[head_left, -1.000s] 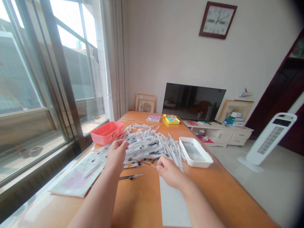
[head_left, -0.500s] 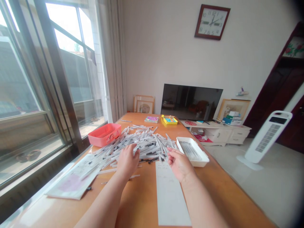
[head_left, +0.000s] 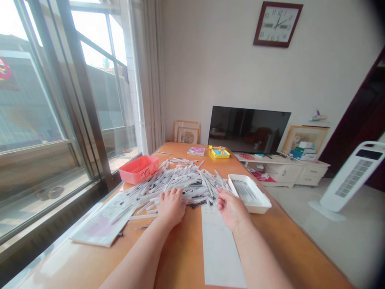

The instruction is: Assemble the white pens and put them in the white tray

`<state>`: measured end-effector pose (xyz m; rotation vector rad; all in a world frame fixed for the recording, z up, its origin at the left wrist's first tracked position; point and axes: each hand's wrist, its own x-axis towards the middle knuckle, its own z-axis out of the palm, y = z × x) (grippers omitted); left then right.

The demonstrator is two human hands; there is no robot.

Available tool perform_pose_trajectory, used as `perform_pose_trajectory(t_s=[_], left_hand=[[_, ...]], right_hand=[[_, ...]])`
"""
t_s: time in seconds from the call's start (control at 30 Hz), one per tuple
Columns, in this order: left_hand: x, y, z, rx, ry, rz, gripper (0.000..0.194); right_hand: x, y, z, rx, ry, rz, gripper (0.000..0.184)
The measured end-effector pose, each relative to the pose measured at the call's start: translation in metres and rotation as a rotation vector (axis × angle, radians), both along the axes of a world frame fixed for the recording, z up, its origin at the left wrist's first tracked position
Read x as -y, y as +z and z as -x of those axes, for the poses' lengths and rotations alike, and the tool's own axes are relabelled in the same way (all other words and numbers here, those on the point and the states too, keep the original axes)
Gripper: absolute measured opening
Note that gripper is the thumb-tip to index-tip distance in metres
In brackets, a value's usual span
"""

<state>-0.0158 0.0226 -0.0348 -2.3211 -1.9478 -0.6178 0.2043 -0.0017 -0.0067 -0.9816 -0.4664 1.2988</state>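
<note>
Head view: the left hand (head_left: 172, 208), fingers loosely spread, meets the heaped pens (head_left: 183, 175) on the surface (head_left: 180, 261), apparently steadying them; the right hand (head_left: 234, 210) curls nearby (whether pinching one cannot be told), the white tray (head_left: 259, 209) presumably placed for easy reach.

The left hand (head_left: 172, 206) and right hand (head_left: 233, 208) are bare. The left forearm (head_left: 140, 255) and right forearm (head_left: 260, 255) are bare too, up to the near edge of the view. Both forearms look smooth and rounded, wider at the near end and narrower at the hands. The fingernails are too small to make out.
</note>
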Motion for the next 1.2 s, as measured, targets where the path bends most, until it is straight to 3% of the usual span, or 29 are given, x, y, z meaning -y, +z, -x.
perform_pose_trajectory(t_s=[0.27, 0.7, 0.93, 1.2], left_hand=[[0.008, 0.007, -0.002, 0.029, -0.087, -0.012, 0.038], [0.007, 0.018, 0.006, 0.022, 0.020, -0.006, 0.036], [0.002, 0.017, 0.014, 0.014, 0.158, -0.006, 0.036], [0.002, 0.020, 0.014, 0.052, 0.113, -0.035, 0.030]], right_hand=[[-0.002, -0.002, 0.001, -0.013, -0.008, -0.009, 0.023], [-0.001, -0.002, 0.001, -0.043, -0.002, -0.074, 0.017], [-0.001, -0.004, 0.002, -0.031, 0.011, -0.081, 0.017], [-0.001, -0.003, 0.002, -0.029, 0.012, -0.076, 0.019]])
